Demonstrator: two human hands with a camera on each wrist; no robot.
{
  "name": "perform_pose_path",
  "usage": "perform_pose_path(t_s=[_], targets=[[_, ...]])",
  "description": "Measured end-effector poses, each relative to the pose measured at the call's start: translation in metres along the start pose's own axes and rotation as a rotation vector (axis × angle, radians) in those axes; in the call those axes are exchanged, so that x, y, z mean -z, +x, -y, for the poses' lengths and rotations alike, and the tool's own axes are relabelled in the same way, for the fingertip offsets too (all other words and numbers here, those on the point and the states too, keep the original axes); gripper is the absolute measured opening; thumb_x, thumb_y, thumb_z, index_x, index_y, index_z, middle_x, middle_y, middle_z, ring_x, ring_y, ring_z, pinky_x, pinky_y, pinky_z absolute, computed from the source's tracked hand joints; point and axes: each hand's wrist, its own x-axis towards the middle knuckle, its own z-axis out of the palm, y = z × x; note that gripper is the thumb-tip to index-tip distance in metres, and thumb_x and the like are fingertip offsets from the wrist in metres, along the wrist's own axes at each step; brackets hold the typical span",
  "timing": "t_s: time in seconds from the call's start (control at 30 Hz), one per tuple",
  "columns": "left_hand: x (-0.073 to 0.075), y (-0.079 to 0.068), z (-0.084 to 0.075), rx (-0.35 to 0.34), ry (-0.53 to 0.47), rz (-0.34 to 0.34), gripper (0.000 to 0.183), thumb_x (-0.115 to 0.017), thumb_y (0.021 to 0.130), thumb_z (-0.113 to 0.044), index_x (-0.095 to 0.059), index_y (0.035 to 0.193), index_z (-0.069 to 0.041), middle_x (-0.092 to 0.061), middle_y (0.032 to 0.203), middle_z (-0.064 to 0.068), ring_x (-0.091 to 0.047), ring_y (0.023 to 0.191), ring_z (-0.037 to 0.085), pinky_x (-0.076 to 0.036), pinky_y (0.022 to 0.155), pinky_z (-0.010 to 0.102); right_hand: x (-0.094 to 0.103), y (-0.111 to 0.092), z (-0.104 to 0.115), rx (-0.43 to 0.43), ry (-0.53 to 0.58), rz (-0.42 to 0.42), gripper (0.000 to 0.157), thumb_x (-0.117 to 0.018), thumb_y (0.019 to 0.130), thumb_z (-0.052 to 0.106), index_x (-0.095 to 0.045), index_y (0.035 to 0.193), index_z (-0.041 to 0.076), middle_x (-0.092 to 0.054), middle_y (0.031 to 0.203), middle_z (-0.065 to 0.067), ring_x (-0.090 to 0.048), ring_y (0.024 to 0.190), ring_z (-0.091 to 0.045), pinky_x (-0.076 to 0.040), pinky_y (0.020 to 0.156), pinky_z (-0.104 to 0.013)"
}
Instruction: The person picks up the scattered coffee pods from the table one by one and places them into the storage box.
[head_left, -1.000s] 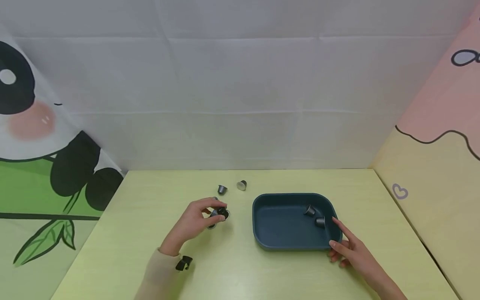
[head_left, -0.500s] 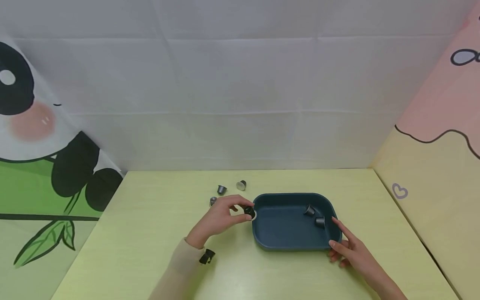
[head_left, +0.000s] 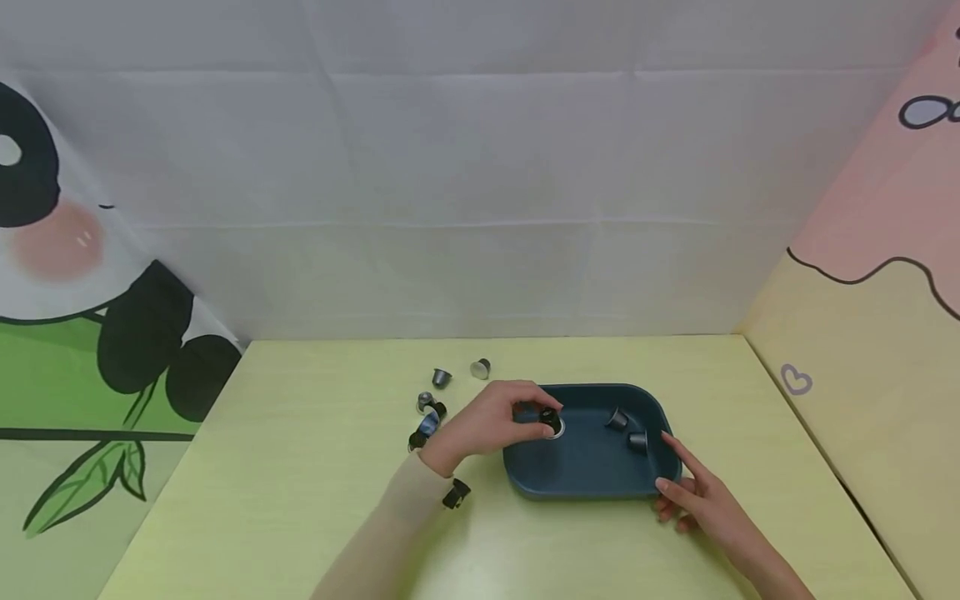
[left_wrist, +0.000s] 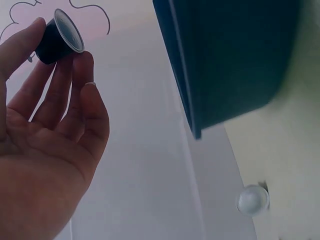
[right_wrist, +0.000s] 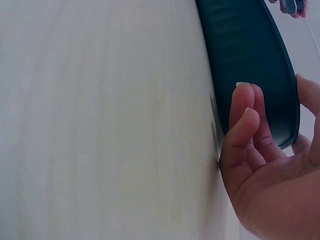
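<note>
A dark coffee capsule [left_wrist: 59,37] with a pale rim is pinched between the thumb and fingers of my left hand [head_left: 498,423]. In the head view that hand is over the left part of the blue tray [head_left: 581,483]. Two dark capsules, one [head_left: 617,419] behind the other [head_left: 637,442], lie on their sides in the tray's right part. My right hand [head_left: 705,504] holds the tray's right front corner, a fingertip on the rim and other fingers against the outer wall, as the right wrist view shows [right_wrist: 270,160].
Left of the tray lies a cluster of several capsules [head_left: 428,423], partly behind my left hand. Farther back sit a grey capsule [head_left: 442,378] and a pale-lidded one [head_left: 481,368]. A white cloth wall [head_left: 480,275] rises behind the table [head_left: 285,467].
My left hand has carried the capsule rightward from the cluster to over the tray, uncovering the cluster behind it. My right hand and the tray stay in place.
</note>
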Motion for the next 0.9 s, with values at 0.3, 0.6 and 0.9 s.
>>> perform_pose_path(t_s=[0.3,0.6,0.9], targets=[[-0.013,0.033,-0.011,-0.071,0.063,0.047,0.030,-0.075,0.091,-0.025,-0.071,0.120,-0.017,-0.064,0.106,-0.013,-0.054,0.087,0.012,-0.046,0.073,0.021,-0.001,0.001,0.000,0.006,0.004,0.003,0.074,-0.058,0.103,0.020,-0.012,0.161,0.020,-0.069,0.086,-0.022,-0.070,0.074,-0.027,-0.055,0.058,-0.033],[-0.027,0.061,-0.017,-0.058,0.071,0.054,0.033,-0.075,0.092,-0.024,-0.070,0.123,-0.015,-0.065,0.109,-0.013,-0.056,0.091,0.003,-0.048,0.078,0.019,-0.001,0.001,0.000,-0.008,-0.005,-0.005,0.074,-0.058,0.103,0.019,-0.012,0.161,0.019,-0.068,0.087,-0.024,-0.069,0.073,-0.026,-0.055,0.058,-0.033],[-0.040,0.083,-0.008,-0.014,0.021,0.015,0.031,-0.075,0.091,-0.022,-0.070,0.121,-0.015,-0.065,0.108,-0.012,-0.058,0.095,-0.002,-0.049,0.080,0.017,-0.002,0.000,0.002,-0.017,0.002,-0.002,0.073,-0.057,0.103,0.020,-0.011,0.161,0.019,-0.068,0.087,-0.024,-0.069,0.074,-0.026,-0.054,0.059,-0.033]])
